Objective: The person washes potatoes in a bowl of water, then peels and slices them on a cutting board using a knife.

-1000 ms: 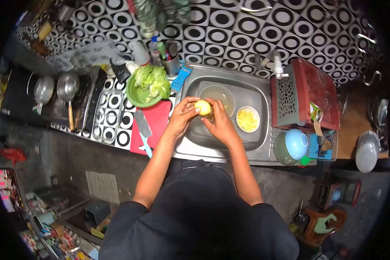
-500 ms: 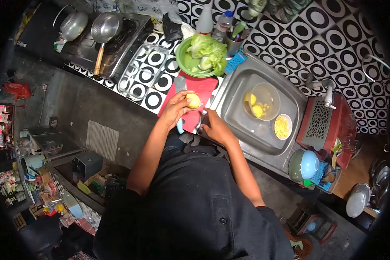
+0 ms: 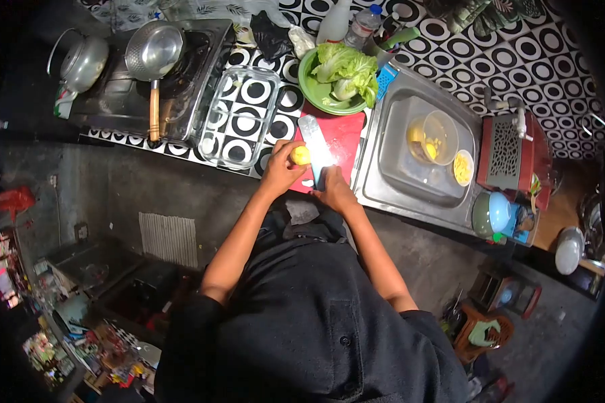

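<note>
glare: knife (image 3: pixel 313 136), red board (image 3: pixel 348 138) | floor (image 3: pixel 420 252): dim | edges: fisheye-curved, black corners

Cutting board (image 3: pixel 346 138) smooth plastic. Over board, knife blade (image 3: pixel 314 141) glossy metal. Right of board, sink (image 3: pixel 370 178) smooth metal. Left of board, dish (image 3: pixel 238 162) clear, glossy.

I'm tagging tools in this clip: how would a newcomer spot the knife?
Left of the sink, below the green bowl, lies a red board. Over it is the knife, in the right hand, pointing towards the bowl. Unlike the yellow piece in the left hand, it's long and flat.
</note>
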`<state>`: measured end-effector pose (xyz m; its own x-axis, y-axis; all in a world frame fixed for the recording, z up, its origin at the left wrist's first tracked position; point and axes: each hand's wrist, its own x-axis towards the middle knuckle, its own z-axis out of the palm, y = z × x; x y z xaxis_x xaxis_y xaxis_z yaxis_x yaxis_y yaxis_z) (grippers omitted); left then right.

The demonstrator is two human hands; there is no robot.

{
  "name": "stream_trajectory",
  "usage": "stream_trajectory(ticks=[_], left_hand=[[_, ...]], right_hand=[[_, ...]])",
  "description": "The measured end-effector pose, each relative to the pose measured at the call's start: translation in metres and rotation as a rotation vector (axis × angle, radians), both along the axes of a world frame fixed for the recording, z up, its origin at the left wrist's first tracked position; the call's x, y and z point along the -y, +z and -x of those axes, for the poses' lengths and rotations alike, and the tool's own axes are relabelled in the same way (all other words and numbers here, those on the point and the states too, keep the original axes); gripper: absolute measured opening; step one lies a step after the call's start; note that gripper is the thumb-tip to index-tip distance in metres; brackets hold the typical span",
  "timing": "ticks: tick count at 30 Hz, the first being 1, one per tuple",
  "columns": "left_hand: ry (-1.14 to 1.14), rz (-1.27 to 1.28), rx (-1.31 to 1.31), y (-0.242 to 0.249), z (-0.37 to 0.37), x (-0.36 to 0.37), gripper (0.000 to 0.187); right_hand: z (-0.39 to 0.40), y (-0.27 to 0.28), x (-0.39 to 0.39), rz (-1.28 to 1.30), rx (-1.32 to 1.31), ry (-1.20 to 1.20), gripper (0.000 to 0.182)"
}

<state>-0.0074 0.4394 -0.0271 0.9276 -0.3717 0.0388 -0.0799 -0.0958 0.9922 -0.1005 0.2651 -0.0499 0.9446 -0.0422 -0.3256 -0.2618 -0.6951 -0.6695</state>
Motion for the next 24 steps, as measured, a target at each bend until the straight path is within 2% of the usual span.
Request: stream_trajectory(ticks=[3,7,10,15,18,19,22,24], left_hand=[[-0.108,-0.157,0.028,-0.002,-0.009,-0.017,0.045],[-0.163,-0.268,0.194,-0.018,-0.014,-0.026,0.047],[-0.225,-0.374,0.306,-0.029,-0.018,-0.028,0.046],[-0.265,-0.364,0.404,-0.046,-0.025,-0.023,0.049],[-0.290,-0.335,0.325,-0.051,-0.026,-0.022,0.050],[-0.287,-0.321,0.399,-0.052,-0.028,-0.021,0.051],[-0.322,-0.304,0.344,-0.051,-0.030,-0.017,0.050],[-0.343,-0.295,0.372,-0.051,-0.033,-0.010,0.051]], right_hand=[[0.006,-0.017,-0.008,0.147,0.090,-0.017,0.068],[0.009,-0.018,-0.009,0.122,0.133,-0.078,0.058],[0.009,-0.009,-0.006,0.086,0.166,-0.066,0.059],[0.014,0.004,-0.009,-0.023,0.073,-0.230,0.051],[0.016,0.007,-0.009,-0.089,0.090,-0.344,0.046],[0.017,0.012,-0.010,-0.089,0.180,-0.339,0.040],[0.018,0.028,-0.008,-0.142,0.121,-0.428,0.034],[0.024,0.022,-0.002,-0.121,0.188,-0.467,0.028]])
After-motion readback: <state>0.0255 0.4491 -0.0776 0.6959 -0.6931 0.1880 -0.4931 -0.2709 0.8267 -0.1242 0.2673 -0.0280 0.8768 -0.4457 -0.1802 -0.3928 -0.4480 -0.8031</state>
